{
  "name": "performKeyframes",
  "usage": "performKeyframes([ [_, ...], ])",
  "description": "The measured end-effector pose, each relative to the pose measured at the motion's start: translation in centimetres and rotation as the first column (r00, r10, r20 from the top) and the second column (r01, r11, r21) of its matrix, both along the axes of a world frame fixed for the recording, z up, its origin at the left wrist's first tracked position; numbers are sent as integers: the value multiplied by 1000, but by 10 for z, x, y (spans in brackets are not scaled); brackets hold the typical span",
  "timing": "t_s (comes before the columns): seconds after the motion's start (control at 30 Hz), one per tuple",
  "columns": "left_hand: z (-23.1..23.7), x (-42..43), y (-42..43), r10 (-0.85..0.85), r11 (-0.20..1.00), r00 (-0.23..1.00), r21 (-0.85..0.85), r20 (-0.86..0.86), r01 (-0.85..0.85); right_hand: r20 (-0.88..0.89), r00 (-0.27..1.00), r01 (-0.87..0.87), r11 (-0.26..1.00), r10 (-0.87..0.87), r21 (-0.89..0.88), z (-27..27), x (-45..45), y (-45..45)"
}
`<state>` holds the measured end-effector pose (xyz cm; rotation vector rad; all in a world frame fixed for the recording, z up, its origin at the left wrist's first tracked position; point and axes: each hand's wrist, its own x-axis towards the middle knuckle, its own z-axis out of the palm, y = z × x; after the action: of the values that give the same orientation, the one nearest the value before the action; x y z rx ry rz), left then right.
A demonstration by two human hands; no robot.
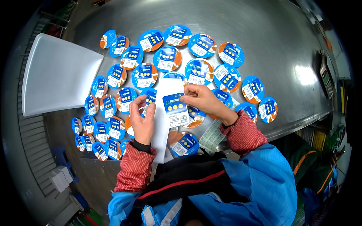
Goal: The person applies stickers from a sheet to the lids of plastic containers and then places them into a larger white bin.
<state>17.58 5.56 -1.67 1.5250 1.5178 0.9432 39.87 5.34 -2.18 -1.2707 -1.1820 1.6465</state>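
My right hand pinches the upper right corner of a blue-and-white printed label between thumb and fingers. The label lies in front of a long strip of white backing paper; I cannot tell whether it still sticks to it. Just left of the strip, my left hand has its thumb and fingers apart with nothing between them. Round tubs with blue-and-orange lids surround both hands, most bearing a similar label. One labelled tub stands at the near edge, and others are partly hidden under the strip and hands.
The tubs stand on a metal table. A white plastic bin lies tipped at the left. Near my right forearm is a sheet of small green stickers. A device with keys sits by the right edge.
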Motion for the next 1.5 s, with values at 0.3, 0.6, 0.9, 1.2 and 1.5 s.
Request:
performKeyframes([
  [0.3, 18, -7, -20, -67, 952, 967, -276, 244, 136, 593, 708, -252, 648, -384, 719, 33, -27, -2],
  [0.6, 26, -30, -26, 26, 904, 855, -378, 518, 202, 334, 934, -300, 780, 124, 549, 11, -62, 4],
  [0.9, 13, -60, -23, 281, 895, 865, -439, 416, -79, 420, 892, -270, 549, -166, 791, 10, -106, 63],
  [1.2, -7, -126, -50, 394, 792, 892, -575, 223, -207, 495, 795, -30, 793, -350, 609, -15, -146, 312],
  [1.5, -37, -159, -41, 300, 813, 919, -573, 254, -107, 780, 539, -255, 821, -319, 511, -60, -232, 429],
])
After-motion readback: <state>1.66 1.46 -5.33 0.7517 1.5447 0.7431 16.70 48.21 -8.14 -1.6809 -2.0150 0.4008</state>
